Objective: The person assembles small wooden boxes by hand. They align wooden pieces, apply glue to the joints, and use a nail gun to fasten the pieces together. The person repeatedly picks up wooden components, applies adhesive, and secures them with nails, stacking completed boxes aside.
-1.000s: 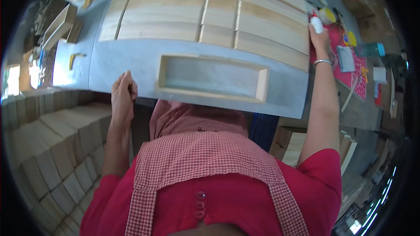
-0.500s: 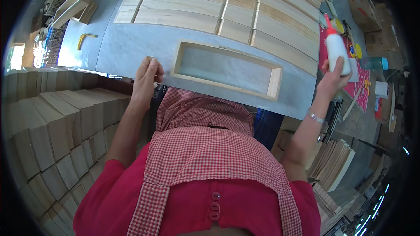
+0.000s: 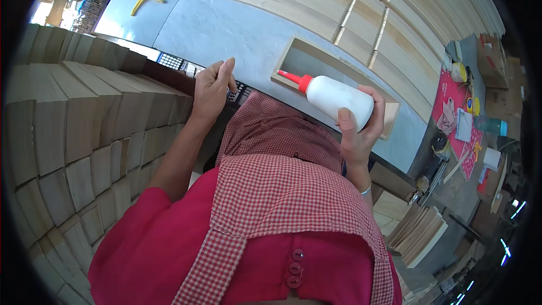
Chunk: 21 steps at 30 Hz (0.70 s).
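A white squeeze glue bottle (image 3: 341, 101) with a red cap and nozzle lies tilted in my right hand (image 3: 367, 127), its tip pointing left. My thumb and fingers wrap round its base end. Behind it, a shallow rectangular wooden frame (image 3: 316, 51) rests on the grey tabletop, and the bottle hides much of its near side. My left hand (image 3: 213, 87) is held at the table's front edge, left of the frame. Its fingers are curled in with the thumb against them. Whatever it may hold is hidden.
Rows of flat wooden boards (image 3: 293, 3) cover the far tabletop. Stacked wooden blocks (image 3: 79, 124) rise at the left. A yellow strip (image 3: 144, 3) lies far left on the table. At the right are a pink patterned cloth (image 3: 449, 87), a teal bottle (image 3: 491, 125) and cardboard boxes (image 3: 494, 62).
My right hand has brought the glue bottle inward from the right, tipping it from upright to nearly level in front of the frame. The view has shifted; my left hand remains curled.
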### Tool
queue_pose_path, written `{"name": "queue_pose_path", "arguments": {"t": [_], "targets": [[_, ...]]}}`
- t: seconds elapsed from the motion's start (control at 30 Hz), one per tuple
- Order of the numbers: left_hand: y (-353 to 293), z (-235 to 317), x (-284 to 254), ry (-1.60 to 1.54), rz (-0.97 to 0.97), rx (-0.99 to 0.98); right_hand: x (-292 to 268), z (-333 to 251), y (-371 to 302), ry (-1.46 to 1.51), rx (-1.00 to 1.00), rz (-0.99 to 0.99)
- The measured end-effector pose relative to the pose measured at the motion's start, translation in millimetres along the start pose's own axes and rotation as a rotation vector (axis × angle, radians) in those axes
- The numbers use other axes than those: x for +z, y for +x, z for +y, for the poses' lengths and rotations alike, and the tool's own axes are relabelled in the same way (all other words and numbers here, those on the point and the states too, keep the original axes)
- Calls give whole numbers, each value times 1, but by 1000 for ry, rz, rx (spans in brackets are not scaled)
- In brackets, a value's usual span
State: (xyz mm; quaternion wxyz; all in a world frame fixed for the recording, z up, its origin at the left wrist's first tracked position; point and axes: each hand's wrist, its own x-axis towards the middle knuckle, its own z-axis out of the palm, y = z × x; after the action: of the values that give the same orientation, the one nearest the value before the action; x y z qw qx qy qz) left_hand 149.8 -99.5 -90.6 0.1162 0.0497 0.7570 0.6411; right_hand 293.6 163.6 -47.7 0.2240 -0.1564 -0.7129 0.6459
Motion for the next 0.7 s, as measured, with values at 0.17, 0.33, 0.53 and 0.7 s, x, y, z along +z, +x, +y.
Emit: {"name": "queue_pose_path", "arguments": {"t": [0.17,0.33,0.53,0.7], "targets": [[-1,-2,-4,64,2,31,9,-3,5,-31,-13,-43],[4,-11,-5,37,24,75,11,-4,9,-88,-60,-48],[8,-11,-6,20,59,59,14,0,21,-165,-127,-2],[11,-15,-6,97,86,77,22,0,39,-159,-185,51]]}}
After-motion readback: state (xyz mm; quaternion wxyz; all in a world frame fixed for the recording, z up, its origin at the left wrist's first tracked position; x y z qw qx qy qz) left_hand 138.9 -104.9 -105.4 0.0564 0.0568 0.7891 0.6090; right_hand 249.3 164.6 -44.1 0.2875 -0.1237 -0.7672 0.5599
